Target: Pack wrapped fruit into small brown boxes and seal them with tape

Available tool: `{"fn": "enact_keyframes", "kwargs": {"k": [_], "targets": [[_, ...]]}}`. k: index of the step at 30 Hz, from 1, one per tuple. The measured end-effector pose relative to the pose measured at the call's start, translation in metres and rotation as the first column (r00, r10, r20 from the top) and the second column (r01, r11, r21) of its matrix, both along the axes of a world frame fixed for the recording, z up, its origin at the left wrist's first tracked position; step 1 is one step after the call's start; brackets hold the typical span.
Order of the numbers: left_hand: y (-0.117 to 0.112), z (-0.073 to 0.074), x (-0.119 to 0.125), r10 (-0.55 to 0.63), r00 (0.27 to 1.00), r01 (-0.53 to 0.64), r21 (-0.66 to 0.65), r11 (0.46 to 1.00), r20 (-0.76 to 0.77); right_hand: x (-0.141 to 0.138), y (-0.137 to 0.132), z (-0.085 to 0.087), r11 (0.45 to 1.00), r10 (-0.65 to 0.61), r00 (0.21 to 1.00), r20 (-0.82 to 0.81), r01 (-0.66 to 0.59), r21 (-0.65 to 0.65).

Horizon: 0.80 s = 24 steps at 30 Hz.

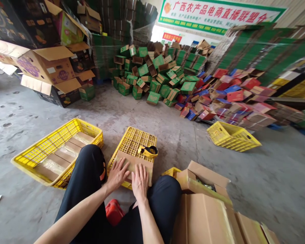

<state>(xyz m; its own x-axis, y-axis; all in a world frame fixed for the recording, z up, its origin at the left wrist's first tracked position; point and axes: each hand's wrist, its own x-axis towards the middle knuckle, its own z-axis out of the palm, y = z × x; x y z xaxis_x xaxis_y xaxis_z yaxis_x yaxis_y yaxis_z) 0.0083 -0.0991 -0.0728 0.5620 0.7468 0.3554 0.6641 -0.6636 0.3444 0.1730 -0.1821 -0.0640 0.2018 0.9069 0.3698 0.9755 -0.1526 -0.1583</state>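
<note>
A flat brown cardboard piece (135, 162) lies on an upturned yellow plastic crate (134, 139) between my knees. My left hand (116, 174) rests on its near left part with the fingers spread flat. Beside it my right hand (140, 181) presses down on the near edge, fingers stretched out. A yellow tape dispenser (148, 150) sits on the crate just beyond the cardboard, touching neither hand.
A yellow crate (40, 149) with flat cardboard pieces stands at my left. Open brown cartons (205, 203) crowd my right side. Another yellow crate (232, 136) lies tilted farther right. Piles of green boxes (154, 74) and red and blue boxes (225, 95) fill the back.
</note>
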Motion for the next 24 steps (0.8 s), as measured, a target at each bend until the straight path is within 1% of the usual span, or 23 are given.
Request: {"fn": "enact_keyframes", "kwargs": {"k": [2,4,6,8,11,14,17,20,22,24], "targets": [[0.006,0.000,-0.004,0.059,0.998,-0.059,0.005,0.998,0.022,0.011,0.000,-0.004,0.993,-0.088,0.995,-0.037,0.090,0.071],[0.011,-0.001,-0.007,0.091,0.995,-0.091,0.004,0.996,0.037,0.022,0.000,-0.007,0.981,-0.140,0.986,-0.088,0.150,0.125],[0.014,-0.001,-0.009,0.094,0.995,-0.094,0.004,0.996,0.035,0.028,-0.001,-0.009,0.976,-0.156,0.981,-0.115,0.171,0.134],[0.014,-0.001,-0.008,0.086,0.996,-0.087,0.008,0.996,0.021,0.028,-0.002,-0.010,0.981,-0.158,0.983,-0.097,0.167,0.096],[0.007,-0.001,-0.006,0.062,0.998,-0.062,0.010,0.998,0.001,0.017,-0.006,-0.010,0.994,-0.107,0.994,-0.032,0.108,0.014],[-0.004,-0.001,-0.002,-0.033,0.999,0.033,-0.008,0.999,0.000,0.000,-0.011,-0.009,0.999,0.008,1.000,-0.003,-0.008,-0.035],[-0.015,0.002,0.001,-0.159,0.986,0.161,-0.066,0.985,0.047,-0.014,-0.014,-0.006,0.990,0.139,0.990,-0.007,-0.139,-0.039],[-0.018,0.009,0.004,-0.224,0.960,0.247,-0.134,0.960,0.169,-0.020,-0.014,0.002,0.969,0.248,0.968,-0.025,-0.248,0.009],[-0.016,0.016,0.005,-0.222,0.939,0.270,-0.165,0.949,0.263,-0.019,-0.012,0.011,0.965,0.259,0.962,-0.083,-0.255,0.055],[-0.012,0.023,0.004,-0.199,0.922,0.279,-0.213,0.936,0.333,-0.015,-0.011,0.020,0.975,0.214,0.958,-0.189,-0.198,0.099]]}}
